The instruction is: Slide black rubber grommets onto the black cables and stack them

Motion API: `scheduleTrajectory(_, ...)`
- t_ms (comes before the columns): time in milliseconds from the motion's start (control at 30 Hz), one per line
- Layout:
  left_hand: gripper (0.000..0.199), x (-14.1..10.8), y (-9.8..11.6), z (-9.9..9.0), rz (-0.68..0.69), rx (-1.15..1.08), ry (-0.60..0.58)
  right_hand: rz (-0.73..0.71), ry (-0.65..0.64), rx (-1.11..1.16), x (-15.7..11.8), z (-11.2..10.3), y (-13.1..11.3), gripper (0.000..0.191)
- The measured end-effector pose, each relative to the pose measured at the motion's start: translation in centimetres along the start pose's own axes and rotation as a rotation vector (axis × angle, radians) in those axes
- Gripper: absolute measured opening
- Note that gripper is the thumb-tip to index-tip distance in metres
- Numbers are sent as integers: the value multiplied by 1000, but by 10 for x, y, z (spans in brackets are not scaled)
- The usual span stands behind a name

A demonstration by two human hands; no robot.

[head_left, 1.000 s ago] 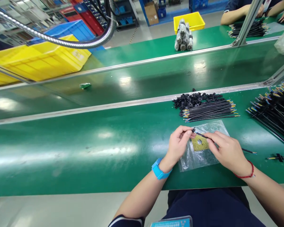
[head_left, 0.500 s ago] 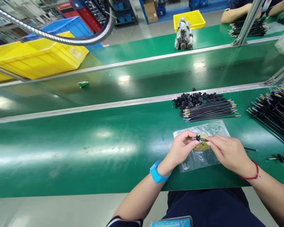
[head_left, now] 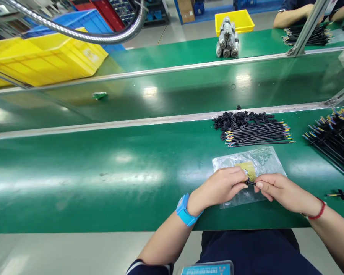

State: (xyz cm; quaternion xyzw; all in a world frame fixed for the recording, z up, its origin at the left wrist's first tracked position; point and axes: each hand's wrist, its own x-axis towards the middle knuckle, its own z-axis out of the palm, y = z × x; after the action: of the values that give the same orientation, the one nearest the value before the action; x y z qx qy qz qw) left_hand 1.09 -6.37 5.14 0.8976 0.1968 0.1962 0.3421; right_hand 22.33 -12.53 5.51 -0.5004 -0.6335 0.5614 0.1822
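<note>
My left hand (head_left: 225, 185) is closed, its fingertips pinching a small black plastic clip (head_left: 247, 181) that sits around the end of a cable. The thumb and fingers of my right hand (head_left: 281, 191) grip the black cable (head_left: 252, 184) just beside the clip. Most of that cable is hidden by my right hand. Beneath both hands lies a clear plastic bag (head_left: 265, 156) with a yellow piece (head_left: 249, 169) on or in it. A cable with a clip (head_left: 343, 194) fitted lies at the right edge.
Beyond the bag are a pile of loose black clips (head_left: 232, 120) and a row of black cables (head_left: 258, 134) with coloured wire ends. A large heap of clipped cables (head_left: 336, 141) stands at right. A metal rail (head_left: 149, 121) edges the green bench. A co-worker's arm (head_left: 292, 17) shows across.
My left hand has turned more palm-down over the clip. Both hands sit slightly lower, still on the clip and cable. The view has shifted a little.
</note>
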Motion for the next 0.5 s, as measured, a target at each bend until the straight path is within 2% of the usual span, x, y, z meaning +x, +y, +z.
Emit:
scheduleTrajectory(100,14,-2,-1,4,-6,51,-15,49,38,-58,1,5,1,41)
scheduleTrajectory(233,17,-2,-2,12,3,66,-70,96,27,-120,3,13,2,39)
scheduleTrajectory(367,18,2,-4,14,3,51,-113,42,61,-232,5,16,1,41)
scheduleTrajectory(433,14,5,-4,12,-32,-14,-54,-29,154,-343,5,15,0,41)
scheduleTrajectory(500,8,7,-4,11,-113,-185,53,-136,336,-517,6,15,0,38)
